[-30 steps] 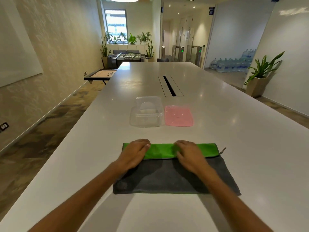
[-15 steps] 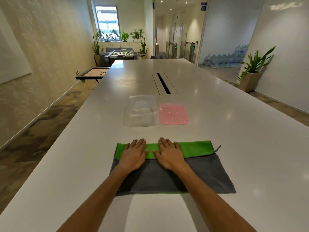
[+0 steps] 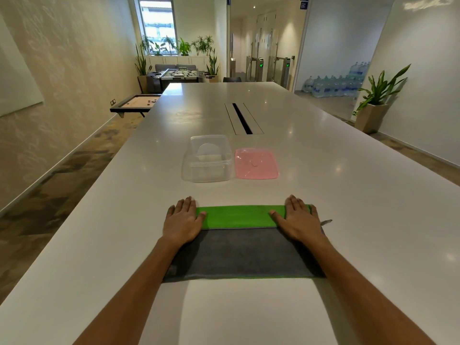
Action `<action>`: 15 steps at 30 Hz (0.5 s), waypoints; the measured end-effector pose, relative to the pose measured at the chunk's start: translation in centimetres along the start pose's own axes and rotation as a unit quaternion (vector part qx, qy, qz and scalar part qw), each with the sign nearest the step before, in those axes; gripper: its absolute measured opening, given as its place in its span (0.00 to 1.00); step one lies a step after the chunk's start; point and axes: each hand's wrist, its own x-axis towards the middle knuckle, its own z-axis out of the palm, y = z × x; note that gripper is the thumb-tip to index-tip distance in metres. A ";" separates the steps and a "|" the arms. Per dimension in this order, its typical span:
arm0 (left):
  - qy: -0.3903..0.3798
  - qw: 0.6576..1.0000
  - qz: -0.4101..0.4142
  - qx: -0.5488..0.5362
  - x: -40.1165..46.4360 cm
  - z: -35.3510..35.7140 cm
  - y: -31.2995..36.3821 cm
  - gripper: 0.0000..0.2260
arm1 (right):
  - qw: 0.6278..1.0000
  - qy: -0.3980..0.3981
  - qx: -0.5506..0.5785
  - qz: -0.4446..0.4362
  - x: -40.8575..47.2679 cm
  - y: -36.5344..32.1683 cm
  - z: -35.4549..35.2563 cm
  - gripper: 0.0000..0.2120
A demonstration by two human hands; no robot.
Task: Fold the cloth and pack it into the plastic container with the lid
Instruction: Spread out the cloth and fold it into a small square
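A folded cloth, grey on top with a green band along its far edge, lies flat on the white table in front of me. My left hand presses flat on the cloth's far left corner, fingers spread. My right hand rests flat on the far right corner. Neither hand grips anything. Beyond the cloth stands a clear plastic container without a lid. Its pink lid lies on the table just to the right of it.
A dark cable slot runs along the table's middle behind the container. The table's left edge drops to a carpeted floor. A potted plant stands at the right wall, a game table at the left.
Both hands were together near the cloth's middle; they have slid apart along the green band to its left and right corners. The cloth lies flatter.
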 end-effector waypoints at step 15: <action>0.003 1.000 -0.010 0.004 0.1 0.3 -0.2 0.32 | 0.995 -0.002 0.048 0.090 -1.1 5.1 -0.9 0.45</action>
